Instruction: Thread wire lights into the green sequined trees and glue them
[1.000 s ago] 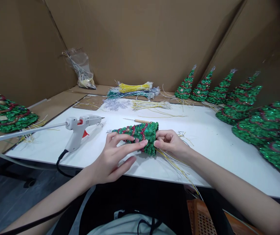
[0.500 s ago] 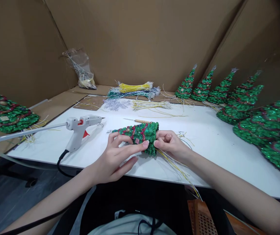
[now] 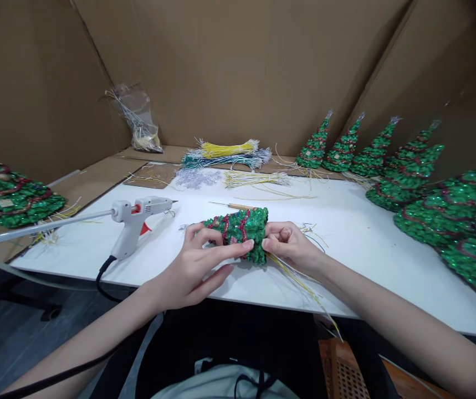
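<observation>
Both hands grip the tree (image 3: 240, 227) lying right of the glue gun (image 3: 136, 219): left hand (image 3: 192, 266) pinching its side, right hand (image 3: 287, 244) closed round the base; best kept steady.

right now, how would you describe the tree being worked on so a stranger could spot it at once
Start at the white board on the table, near its front edge. The sequin tree lies on its side there between the left hand and right hand. Every other tree stands upright.
</observation>
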The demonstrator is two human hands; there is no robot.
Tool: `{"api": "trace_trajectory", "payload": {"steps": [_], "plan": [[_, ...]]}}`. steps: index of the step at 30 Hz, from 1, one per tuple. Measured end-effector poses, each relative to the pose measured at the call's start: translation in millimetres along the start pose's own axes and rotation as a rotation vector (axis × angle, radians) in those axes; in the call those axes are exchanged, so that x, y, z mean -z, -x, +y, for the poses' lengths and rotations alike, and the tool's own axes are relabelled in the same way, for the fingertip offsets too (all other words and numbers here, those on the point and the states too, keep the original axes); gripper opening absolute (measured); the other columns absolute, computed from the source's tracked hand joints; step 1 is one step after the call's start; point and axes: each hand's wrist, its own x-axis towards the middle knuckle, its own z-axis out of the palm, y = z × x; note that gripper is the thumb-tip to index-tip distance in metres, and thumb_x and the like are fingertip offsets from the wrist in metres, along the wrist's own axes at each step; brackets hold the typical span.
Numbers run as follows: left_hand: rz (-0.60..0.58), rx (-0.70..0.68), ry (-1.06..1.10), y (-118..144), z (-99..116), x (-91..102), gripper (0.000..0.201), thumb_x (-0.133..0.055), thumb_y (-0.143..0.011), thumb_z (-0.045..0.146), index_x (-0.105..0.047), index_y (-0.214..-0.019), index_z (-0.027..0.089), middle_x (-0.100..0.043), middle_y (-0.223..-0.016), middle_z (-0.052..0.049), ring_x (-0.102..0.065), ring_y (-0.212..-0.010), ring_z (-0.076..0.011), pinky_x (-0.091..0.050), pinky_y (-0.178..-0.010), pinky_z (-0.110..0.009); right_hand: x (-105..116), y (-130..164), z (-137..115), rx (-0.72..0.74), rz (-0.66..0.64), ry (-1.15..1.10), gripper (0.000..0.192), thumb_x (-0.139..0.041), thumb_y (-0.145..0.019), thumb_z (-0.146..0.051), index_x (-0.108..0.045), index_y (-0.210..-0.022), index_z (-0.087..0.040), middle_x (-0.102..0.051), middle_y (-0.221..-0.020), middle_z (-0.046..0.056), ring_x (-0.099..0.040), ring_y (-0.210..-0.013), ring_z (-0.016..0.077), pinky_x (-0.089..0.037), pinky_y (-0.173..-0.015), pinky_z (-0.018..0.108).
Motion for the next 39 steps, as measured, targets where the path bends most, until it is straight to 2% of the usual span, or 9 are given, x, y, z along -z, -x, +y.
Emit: {"api": "trace_trajectory", "payload": {"steps": [4,9,23,31,39], "plan": [[-0.032,0.016,0.099,-0.4,0.1,5.8,0.056,-0.055,-0.09,0.008,-0.041,-0.141,0.025,-0.066,-0.123,-0.004,-0.05,-0.106,-0.0208,-0.032,-0.096,-0.041,3.7,-0.5,-0.4,0.015,-0.028,0.061,0.031,-0.079,-0.073,-0.04,-0.062,-0.072,-0.014,-0.027,-0.05,-0.01,-0.02,-0.048,0.0052,-0.018,-0.048,0.024],[-0.008,0.026,0.159,1.0,-1.2,7.4,0.058,-0.056,-0.09,0.01,-0.04,-0.142,0.026,-0.065,-0.126,-0.004,-0.05,-0.111,-0.0214,-0.034,-0.099,-0.042,5.6,-0.4,-0.5,0.004,-0.031,0.059,0.031,-0.079,-0.072,-0.04,-0.062,-0.073,-0.014,-0.029,-0.05,-0.01,-0.021,-0.047,0.0049,-0.018,-0.047,0.023],[0.011,-0.01,-0.02,1.1,1.9,3.0,0.055,-0.056,-0.089,0.009,-0.044,-0.141,0.024,-0.065,-0.126,-0.005,-0.053,-0.112,-0.0213,-0.032,-0.099,-0.041,4.9,-1.2,-0.6,-0.01,-0.021,0.04,0.034,-0.079,-0.071,-0.044,-0.062,-0.075,-0.014,-0.027,-0.051,-0.011,-0.022,-0.047,0.0051,-0.02,-0.047,0.023],[0.013,-0.005,-0.03,0.3,2.8,2.5,0.053,-0.056,-0.089,0.009,-0.045,-0.139,0.022,-0.066,-0.124,-0.006,-0.053,-0.115,-0.0218,-0.032,-0.099,-0.041,2.8,-1.5,-0.8,-0.002,-0.022,0.011,0.032,-0.079,-0.072,-0.041,-0.061,-0.074,-0.014,-0.028,-0.048,-0.012,-0.022,-0.046,0.0045,-0.02,-0.047,0.023],[0.07,-0.051,-0.186,4.9,1.2,-1.7,0.057,-0.058,-0.087,0.009,-0.044,-0.14,0.023,-0.065,-0.129,-0.005,-0.055,-0.116,-0.0237,-0.031,-0.099,-0.043,1.3,-2.1,-1.0,-0.039,0.005,-0.004,0.036,-0.082,-0.067,-0.043,-0.061,-0.073,-0.014,-0.028,-0.047,-0.012,-0.022,-0.045,0.0045,-0.019,-0.048,0.023]]}}
